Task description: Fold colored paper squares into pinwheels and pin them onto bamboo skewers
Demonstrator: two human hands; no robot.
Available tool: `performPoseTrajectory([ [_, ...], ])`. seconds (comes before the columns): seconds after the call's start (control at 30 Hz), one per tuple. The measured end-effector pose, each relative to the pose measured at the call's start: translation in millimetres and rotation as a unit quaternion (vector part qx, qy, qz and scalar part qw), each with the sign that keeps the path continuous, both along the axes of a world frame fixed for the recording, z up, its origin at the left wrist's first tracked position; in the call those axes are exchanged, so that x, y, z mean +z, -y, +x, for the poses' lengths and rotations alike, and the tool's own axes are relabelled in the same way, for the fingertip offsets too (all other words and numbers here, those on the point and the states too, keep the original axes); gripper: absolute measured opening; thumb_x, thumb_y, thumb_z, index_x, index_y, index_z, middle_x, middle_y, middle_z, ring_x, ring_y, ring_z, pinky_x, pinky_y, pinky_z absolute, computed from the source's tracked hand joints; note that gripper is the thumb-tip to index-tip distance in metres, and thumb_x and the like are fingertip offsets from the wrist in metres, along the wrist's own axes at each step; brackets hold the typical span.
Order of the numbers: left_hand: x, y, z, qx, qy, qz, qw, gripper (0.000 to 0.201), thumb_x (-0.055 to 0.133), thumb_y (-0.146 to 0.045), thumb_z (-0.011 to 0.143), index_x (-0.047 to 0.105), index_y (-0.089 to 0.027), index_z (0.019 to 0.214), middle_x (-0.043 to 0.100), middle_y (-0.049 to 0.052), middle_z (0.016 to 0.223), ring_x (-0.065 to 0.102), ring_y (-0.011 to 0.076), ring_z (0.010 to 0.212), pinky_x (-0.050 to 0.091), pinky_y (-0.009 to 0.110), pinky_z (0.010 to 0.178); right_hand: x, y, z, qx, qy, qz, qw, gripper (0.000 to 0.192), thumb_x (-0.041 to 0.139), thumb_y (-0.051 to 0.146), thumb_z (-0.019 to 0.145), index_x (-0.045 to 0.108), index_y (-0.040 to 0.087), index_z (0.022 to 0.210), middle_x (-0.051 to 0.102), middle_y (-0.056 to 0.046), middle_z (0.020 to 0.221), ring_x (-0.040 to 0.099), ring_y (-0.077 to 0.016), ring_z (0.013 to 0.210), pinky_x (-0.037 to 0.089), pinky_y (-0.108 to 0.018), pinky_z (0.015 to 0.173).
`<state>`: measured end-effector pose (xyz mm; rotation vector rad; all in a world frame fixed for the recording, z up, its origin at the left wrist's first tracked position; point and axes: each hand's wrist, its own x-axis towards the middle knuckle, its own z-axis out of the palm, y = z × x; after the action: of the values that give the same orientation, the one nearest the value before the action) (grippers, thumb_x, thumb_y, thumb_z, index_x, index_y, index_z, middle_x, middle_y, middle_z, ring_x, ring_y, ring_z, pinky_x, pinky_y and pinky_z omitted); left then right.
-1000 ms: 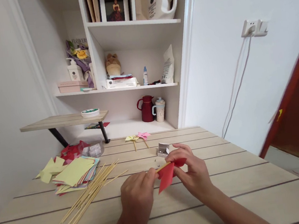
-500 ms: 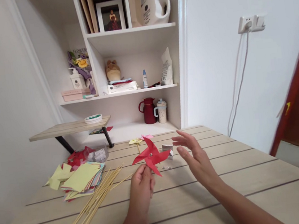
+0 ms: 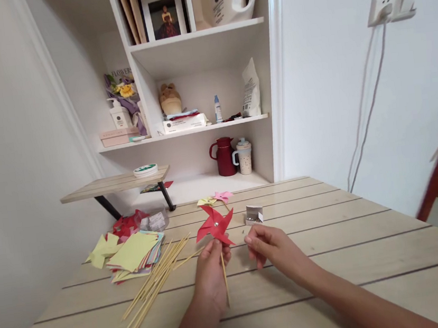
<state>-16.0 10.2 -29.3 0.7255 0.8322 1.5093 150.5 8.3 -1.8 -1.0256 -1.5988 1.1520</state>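
Note:
A red paper pinwheel faces me with a small silver pin at its centre. My left hand is closed around the thin wooden stick just below its blades. To the right, my right hand hovers low over the table with fingers curled and thumb against them; anything between them is hidden. Just beyond those fingertips a tiny metal piece lies on the wood. A small open box with little metal bits inside stands behind my right hand.
On the left are loose sticks, stacked coloured paper, a folded yellow piece and a clear container. Yellow and pink pinwheels lie at the back. A small raised stand and shelves rise behind.
My right hand has gone from raised and spread to lowered and curled, nearer the pinwheel. The pinwheel has turned in my left hand, so its stick now shows below. The view has shifted slightly.

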Motion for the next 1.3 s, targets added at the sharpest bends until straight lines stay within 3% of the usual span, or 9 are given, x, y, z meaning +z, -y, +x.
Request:
performPoseTrajectory([
  [0.17, -2.9, -3.0, -1.7, 0.015, 0.036, -0.015, 0.999, 0.029, 0.089, -0.033, 0.061, 0.074, -0.014, 0.077, 0.069, 0.005, 0.085, 0.059, 0.0127, 0.081, 0.045, 0.023, 0.074, -20.4, 1.3, -13.6, 0.074, 0.055, -0.051, 0.994, 0.018, 0.057, 0.035, 0.087, 0.058, 0.018, 0.08, 0.064, 0.001, 0.065, 0.054, -0.0106, 0.045, 0.039, -0.023, 0.048],
  [0.3, -1.5, -4.6, -1.4, 0.034, 0.07, -0.02, 0.997, 0.021, 0.086, -0.027, 0.067, 0.076, -0.016, 0.081, 0.07, 0.005, 0.092, 0.061, 0.0123, 0.084, 0.046, 0.022, 0.076, -27.9, 4.7, -20.3, 0.1, 0.099, -0.02, 0.99, 0.016, 0.055, 0.029, 0.086, 0.065, 0.017, 0.086, 0.061, 0.001, 0.065, 0.05, -0.0104, 0.048, 0.037, -0.022, 0.049],
  [0.43, -0.2, -4.8, 1.0, 0.03, 0.09, -0.012, 0.995, 0.012, 0.08, -0.024, 0.074, 0.077, -0.018, 0.084, 0.072, 0.005, 0.095, 0.062, 0.0121, 0.086, 0.047, 0.023, 0.08, -28.1, 8.8, -23.8, 0.087, 0.158, 0.039, 0.983, 0.016, 0.059, 0.029, 0.084, 0.069, 0.018, 0.081, 0.063, 0.001, 0.065, 0.049, -0.0116, 0.056, 0.034, -0.022, 0.053],
  [0.57, -0.9, -3.9, 3.3, 0.011, 0.09, -0.005, 0.996, 0.013, 0.078, -0.023, 0.077, 0.078, -0.019, 0.089, 0.073, 0.007, 0.103, 0.063, 0.0132, 0.094, 0.047, 0.024, 0.086, -36.3, 10.5, -28.6, 0.043, 0.197, 0.042, 0.979, 0.005, 0.071, 0.023, 0.071, 0.07, 0.018, 0.073, 0.061, 0.003, 0.06, 0.047, -0.0113, 0.056, 0.031, -0.022, 0.053],
  [0.8, -3.2, -4.9, 2.4, -0.005, 0.07, -0.01, 0.997, 0.02, 0.082, -0.026, 0.071, 0.078, -0.018, 0.089, 0.072, 0.009, 0.107, 0.064, 0.0155, 0.096, 0.047, 0.024, 0.085, -38.0, 10.9, -33.5, 0.061, 0.12, -0.048, 0.99, 0.012, 0.061, 0.022, 0.077, 0.061, 0.018, 0.066, 0.06, 0.003, 0.053, 0.042, -0.0089, 0.045, 0.031, -0.021, 0.046],
  [1.03, -1.8, -3.0, -1.3, -0.014, 0.029, -0.009, 0.999, 0.033, 0.089, -0.04, 0.06, 0.074, -0.017, 0.078, 0.071, 0.005, 0.087, 0.063, 0.0156, 0.088, 0.047, 0.024, 0.08, -35.1, 4.9, -33.1, 0.067, 0.051, -0.114, 0.99, 0.009, 0.06, 0.026, 0.072, 0.058, 0.019, 0.067, 0.06, 0.004, 0.052, 0.042, -0.0077, 0.038, 0.029, -0.02, 0.041],
  [1.3, -3.3, -1.3, -1.9, -0.002, -0.023, 0.001, 1.0, 0.047, 0.078, -0.052, 0.074, 0.073, -0.016, 0.103, 0.071, 0.013, 0.11, 0.062, 0.0237, 0.11, 0.047, 0.032, 0.09, -30.0, 1.1, -25.4, 0.064, 0.029, -0.127, 0.989, 0.015, 0.064, 0.031, 0.068, 0.058, 0.018, 0.065, 0.061, 0.004, 0.05, 0.044, -0.0072, 0.039, 0.032, -0.02, 0.043],
])
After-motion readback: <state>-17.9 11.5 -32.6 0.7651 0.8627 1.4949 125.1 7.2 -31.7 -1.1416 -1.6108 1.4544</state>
